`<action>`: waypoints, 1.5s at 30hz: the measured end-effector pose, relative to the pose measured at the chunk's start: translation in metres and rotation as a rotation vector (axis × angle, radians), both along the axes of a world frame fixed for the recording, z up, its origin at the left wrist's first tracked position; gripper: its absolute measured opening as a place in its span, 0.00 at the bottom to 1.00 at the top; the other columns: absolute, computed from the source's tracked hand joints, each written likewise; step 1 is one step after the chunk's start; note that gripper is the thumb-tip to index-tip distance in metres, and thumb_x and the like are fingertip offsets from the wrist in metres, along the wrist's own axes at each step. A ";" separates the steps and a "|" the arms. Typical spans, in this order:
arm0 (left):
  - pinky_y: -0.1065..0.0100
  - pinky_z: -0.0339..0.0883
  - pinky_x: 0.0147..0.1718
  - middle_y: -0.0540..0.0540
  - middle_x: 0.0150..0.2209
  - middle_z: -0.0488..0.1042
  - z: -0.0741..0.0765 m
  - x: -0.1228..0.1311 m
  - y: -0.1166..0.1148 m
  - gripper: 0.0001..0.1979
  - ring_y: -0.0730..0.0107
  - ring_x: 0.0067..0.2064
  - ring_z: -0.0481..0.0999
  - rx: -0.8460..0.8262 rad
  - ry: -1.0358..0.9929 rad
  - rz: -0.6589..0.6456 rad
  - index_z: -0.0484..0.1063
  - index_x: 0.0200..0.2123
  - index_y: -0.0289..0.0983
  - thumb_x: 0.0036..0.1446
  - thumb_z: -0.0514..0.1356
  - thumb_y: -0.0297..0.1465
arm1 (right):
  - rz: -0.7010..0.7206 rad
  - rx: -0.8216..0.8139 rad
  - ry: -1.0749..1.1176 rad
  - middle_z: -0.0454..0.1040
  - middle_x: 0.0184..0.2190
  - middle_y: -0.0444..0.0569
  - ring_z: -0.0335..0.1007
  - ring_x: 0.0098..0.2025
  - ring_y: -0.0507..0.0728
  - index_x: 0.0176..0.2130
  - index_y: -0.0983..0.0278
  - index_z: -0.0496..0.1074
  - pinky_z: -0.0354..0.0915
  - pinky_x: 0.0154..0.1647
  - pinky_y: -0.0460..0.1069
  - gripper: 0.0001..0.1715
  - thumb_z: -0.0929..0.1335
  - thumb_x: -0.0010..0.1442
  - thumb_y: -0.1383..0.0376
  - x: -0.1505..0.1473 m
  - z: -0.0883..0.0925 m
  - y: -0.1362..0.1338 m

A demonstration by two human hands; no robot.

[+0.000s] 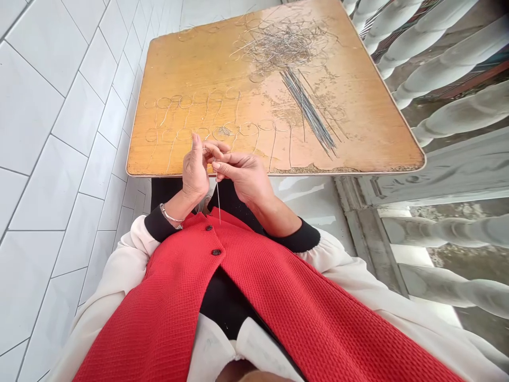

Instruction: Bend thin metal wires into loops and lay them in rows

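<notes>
A thin metal wire (218,197) hangs straight down from between my two hands, in front of the red vest. My left hand (197,168) has its thumb raised and its fingers curled round the wire's upper part, which seems bent into a loop. Pinched between thumb and forefinger, the same wire is also held by my right hand (247,174). The fingertips of both hands meet near the table's front edge. Just beyond them, wire pieces with a round loop and a straight tail (274,139) lie in two rows, with a small heap of tiny bits (224,131) among them.
The wooden table (191,63) has a worn, peeling surface. On it lie a bundle of straight grey wires (310,114) and a tangled pile of looped wires (288,45). A white tiled wall (67,132) stands at the left, a white balustrade (445,69) at the right.
</notes>
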State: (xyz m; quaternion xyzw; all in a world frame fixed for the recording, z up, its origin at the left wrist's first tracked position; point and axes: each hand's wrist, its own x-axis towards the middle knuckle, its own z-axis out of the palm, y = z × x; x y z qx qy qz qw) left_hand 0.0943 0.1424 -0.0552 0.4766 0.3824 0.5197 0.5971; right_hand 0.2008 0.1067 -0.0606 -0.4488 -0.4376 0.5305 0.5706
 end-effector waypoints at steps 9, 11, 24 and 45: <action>0.65 0.73 0.41 0.46 0.34 0.77 -0.010 0.006 0.000 0.35 0.69 0.41 0.80 0.080 0.073 0.089 0.76 0.30 0.40 0.69 0.41 0.56 | -0.017 -0.027 0.000 0.70 0.20 0.41 0.65 0.24 0.49 0.24 0.62 0.75 0.66 0.28 0.47 0.22 0.79 0.49 0.49 -0.002 0.002 0.000; 0.65 0.73 0.44 0.46 0.38 0.80 -0.007 0.003 0.000 0.32 0.67 0.46 0.81 0.065 0.119 0.058 0.77 0.37 0.42 0.69 0.43 0.57 | -0.032 -0.049 -0.026 0.71 0.22 0.42 0.64 0.23 0.49 0.26 0.61 0.76 0.66 0.28 0.47 0.20 0.79 0.49 0.49 0.000 0.006 0.000; 0.74 0.70 0.34 0.52 0.28 0.79 0.012 -0.043 -0.002 0.06 0.80 0.30 0.75 0.027 0.190 -0.062 0.78 0.32 0.37 0.60 0.67 0.33 | -0.059 -0.055 -0.048 0.74 0.24 0.43 0.64 0.23 0.47 0.29 0.62 0.79 0.67 0.27 0.45 0.18 0.81 0.47 0.52 0.020 0.014 0.003; 0.78 0.68 0.26 0.53 0.23 0.76 0.011 -0.029 0.004 0.08 0.83 0.24 0.73 -0.228 0.039 -0.057 0.75 0.26 0.35 0.58 0.67 0.27 | -0.147 -0.062 -0.098 0.71 0.18 0.41 0.65 0.20 0.48 0.25 0.63 0.74 0.64 0.22 0.45 0.21 0.80 0.46 0.51 0.018 0.002 0.008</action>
